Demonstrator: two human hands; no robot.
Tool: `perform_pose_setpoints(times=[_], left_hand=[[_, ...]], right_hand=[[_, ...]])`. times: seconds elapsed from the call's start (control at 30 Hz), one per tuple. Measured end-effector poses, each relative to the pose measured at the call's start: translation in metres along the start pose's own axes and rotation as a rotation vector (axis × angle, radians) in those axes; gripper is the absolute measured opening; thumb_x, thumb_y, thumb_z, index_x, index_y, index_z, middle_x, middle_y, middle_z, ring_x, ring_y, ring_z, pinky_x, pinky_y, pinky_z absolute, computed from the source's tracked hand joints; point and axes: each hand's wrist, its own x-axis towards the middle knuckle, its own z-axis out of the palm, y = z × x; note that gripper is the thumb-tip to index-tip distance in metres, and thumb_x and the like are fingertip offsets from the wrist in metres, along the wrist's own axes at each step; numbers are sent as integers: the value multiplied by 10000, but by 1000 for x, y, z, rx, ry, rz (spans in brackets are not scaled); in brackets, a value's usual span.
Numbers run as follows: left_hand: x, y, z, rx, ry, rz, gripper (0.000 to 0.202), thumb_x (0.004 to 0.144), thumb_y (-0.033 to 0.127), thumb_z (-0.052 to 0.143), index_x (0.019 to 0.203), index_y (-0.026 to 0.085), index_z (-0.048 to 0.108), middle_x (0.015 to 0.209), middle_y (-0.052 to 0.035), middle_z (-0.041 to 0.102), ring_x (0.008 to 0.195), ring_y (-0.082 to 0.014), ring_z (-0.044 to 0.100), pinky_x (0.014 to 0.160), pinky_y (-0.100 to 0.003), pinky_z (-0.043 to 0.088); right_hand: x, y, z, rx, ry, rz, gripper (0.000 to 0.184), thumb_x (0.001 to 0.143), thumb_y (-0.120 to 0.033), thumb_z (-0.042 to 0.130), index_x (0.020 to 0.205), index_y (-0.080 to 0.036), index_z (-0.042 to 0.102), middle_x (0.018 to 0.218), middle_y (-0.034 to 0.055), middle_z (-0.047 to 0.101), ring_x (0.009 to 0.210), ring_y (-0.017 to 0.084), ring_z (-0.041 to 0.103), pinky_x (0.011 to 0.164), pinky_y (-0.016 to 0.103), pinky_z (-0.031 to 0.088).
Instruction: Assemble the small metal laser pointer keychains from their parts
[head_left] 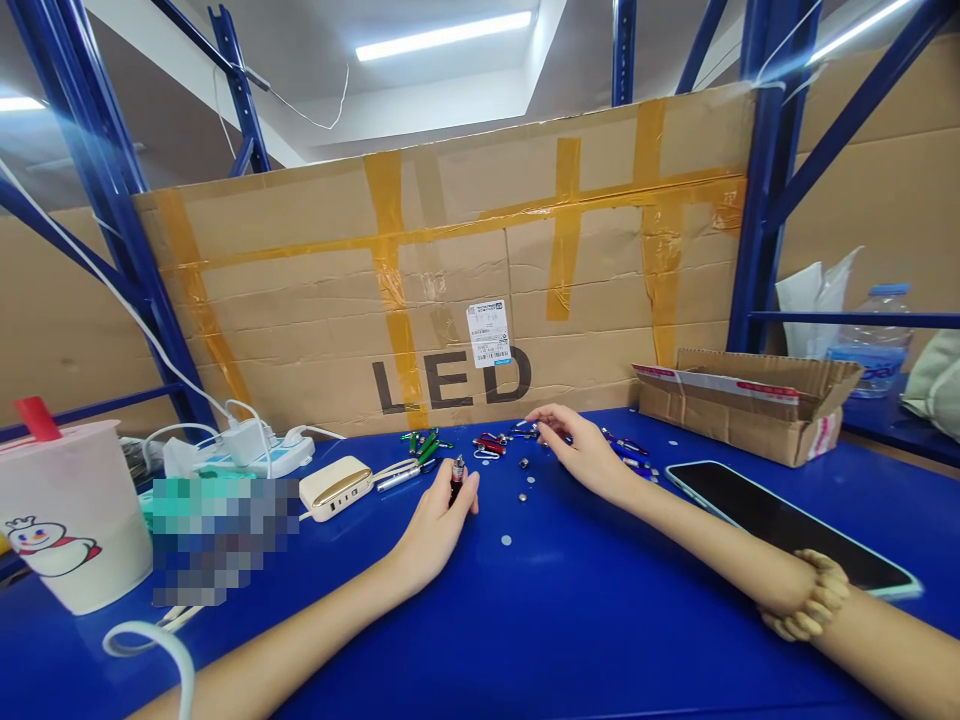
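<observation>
My left hand is closed around a small dark cylinder with a silver metal end, held upright between thumb and fingers. To the right, my right hand hovers at the small parts with its fingers curved and thumb apart; I see nothing held in it. Small blue metallic pieces lie beside and behind this hand. Red pieces with clips sit between the two hands, and green ones lie behind the left. A small metal part and a tiny round piece rest on the blue table.
White-and-gold box-shaped device, tweezers and a silver pen-like tool lie left. Further left stand a drink cup and power strip. A phone and open cardboard box are right; a cardboard sheet stands behind.
</observation>
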Motion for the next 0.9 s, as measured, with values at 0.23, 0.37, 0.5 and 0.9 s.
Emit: perform_pose_setpoints(times=[0.23, 0.37, 0.5, 0.9], left_hand=[[1, -2, 0, -41, 13, 15, 318, 864, 514, 322, 809, 207, 384, 775, 19, 509, 705, -113, 450, 665, -238, 368], [1, -1, 1, -129, -76, 68, 287, 850, 477, 389, 770, 205, 349, 672, 39, 472, 638, -102, 438, 635, -232, 362], [2, -2, 2, -158, -63, 112, 282, 841, 451, 422, 745, 208, 317, 633, 52, 429, 606, -94, 424, 607, -226, 344], [-3, 1, 1, 166, -24, 198, 194, 867, 346, 370, 725, 216, 348, 644, 43, 497, 612, -114, 467, 595, -236, 328]], right_hand=[[-17, -31, 22, 436, -309, 101, 293, 798, -349, 482, 999, -165, 587, 938, 47, 622, 823, 119, 576, 768, 283, 468], [-19, -33, 28, 492, -344, 125, 289, 767, -367, 540, 956, -157, 596, 903, 44, 641, 779, 115, 587, 730, 274, 473], [-20, -31, 28, 481, -319, 143, 292, 759, -370, 557, 954, -157, 603, 900, 41, 642, 764, 108, 589, 727, 265, 469], [-26, -38, 28, 645, -637, 303, 533, 778, -607, 426, 730, -105, 600, 695, 40, 610, 566, 75, 567, 585, 210, 406]])
